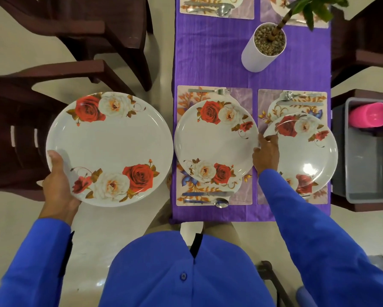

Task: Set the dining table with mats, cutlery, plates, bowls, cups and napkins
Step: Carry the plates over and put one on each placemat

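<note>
My left hand (58, 185) grips the near-left rim of a white rose-patterned plate (110, 147), held level over the floor, left of the table. A second rose plate (216, 140) lies on the near-left floral mat (241, 94), with a fork (210, 91) beyond it and a knife (208, 193) and spoon (208, 202) on its near side. My right hand (266, 152) holds the left rim of a third rose plate (308, 151), tilted over the near-right mat (265, 100). A spoon and knife (301, 99) lie at that mat's far edge.
A purple cloth (208, 52) covers the table. A white pot with a plant (263, 47) stands mid-table. Two more mats with cutlery (208, 6) lie at the far end. Dark chairs (86, 29) stand left. A grey tub (372, 151) with a pink cup (372, 115) sits right.
</note>
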A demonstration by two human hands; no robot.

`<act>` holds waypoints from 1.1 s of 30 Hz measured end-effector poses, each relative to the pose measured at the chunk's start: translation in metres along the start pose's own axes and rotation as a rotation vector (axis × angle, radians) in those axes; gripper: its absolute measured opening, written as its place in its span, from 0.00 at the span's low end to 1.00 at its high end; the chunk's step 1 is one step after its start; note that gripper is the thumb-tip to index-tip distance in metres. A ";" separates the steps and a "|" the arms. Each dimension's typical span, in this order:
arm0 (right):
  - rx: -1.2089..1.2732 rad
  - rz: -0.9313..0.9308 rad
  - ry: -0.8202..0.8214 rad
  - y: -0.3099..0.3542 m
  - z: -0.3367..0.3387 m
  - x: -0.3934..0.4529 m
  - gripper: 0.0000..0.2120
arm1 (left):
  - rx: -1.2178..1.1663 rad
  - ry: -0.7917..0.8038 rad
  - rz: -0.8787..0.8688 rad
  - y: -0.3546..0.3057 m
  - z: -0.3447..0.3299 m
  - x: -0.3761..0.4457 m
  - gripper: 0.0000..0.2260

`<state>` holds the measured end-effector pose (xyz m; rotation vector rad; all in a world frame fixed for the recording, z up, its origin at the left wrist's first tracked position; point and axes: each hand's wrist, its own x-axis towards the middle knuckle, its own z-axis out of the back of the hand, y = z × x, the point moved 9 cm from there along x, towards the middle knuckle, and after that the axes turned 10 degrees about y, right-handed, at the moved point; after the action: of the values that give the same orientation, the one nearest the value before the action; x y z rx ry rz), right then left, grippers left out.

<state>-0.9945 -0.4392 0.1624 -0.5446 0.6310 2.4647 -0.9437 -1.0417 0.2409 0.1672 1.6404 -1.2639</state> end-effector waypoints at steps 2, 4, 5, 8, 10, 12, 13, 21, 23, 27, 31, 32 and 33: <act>0.009 -0.007 -0.001 0.000 0.001 0.000 0.22 | -0.010 -0.008 0.000 0.003 0.003 -0.004 0.30; 0.006 -0.005 0.008 -0.001 0.002 -0.001 0.22 | -0.024 -0.004 -0.012 0.004 0.011 -0.007 0.35; 0.006 0.003 0.015 0.000 0.003 -0.001 0.21 | -0.033 -0.007 -0.021 0.006 0.016 -0.008 0.37; 0.025 0.024 0.032 0.005 0.006 -0.007 0.22 | -0.073 -0.010 -0.032 0.015 0.031 -0.020 0.39; -0.002 0.046 -0.025 0.016 0.013 -0.017 0.23 | -0.115 -0.034 -0.040 0.024 0.042 -0.030 0.37; 0.012 0.170 -0.081 0.039 0.016 -0.033 0.19 | -0.147 -0.051 -0.039 0.036 0.050 -0.040 0.34; 0.054 0.260 -0.057 0.054 0.012 -0.044 0.15 | -0.160 -0.053 -0.044 0.043 0.052 -0.045 0.32; 0.600 0.372 0.818 0.191 -0.060 -0.159 0.18 | -0.257 0.074 -0.092 0.058 0.047 -0.074 0.31; 0.576 0.448 0.801 0.224 -0.052 -0.172 0.17 | -0.255 0.051 -0.098 0.052 0.060 -0.070 0.29; 0.544 0.524 0.736 0.282 -0.039 -0.190 0.17 | -0.319 0.096 -0.120 0.027 0.089 -0.057 0.32; 0.516 0.523 0.602 0.359 -0.052 -0.223 0.15 | -0.382 0.166 -0.143 -0.014 0.128 -0.040 0.22; 0.504 0.534 0.540 0.381 -0.060 -0.233 0.15 | -0.395 0.184 -0.156 -0.028 0.144 -0.034 0.22; 0.483 0.538 0.461 0.398 -0.067 -0.243 0.13 | -0.393 0.198 -0.167 -0.040 0.161 -0.027 0.23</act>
<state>-1.0208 -0.8679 0.3548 -0.8308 1.6930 2.5141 -0.8563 -1.1740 0.2981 -0.0922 2.0753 -1.0458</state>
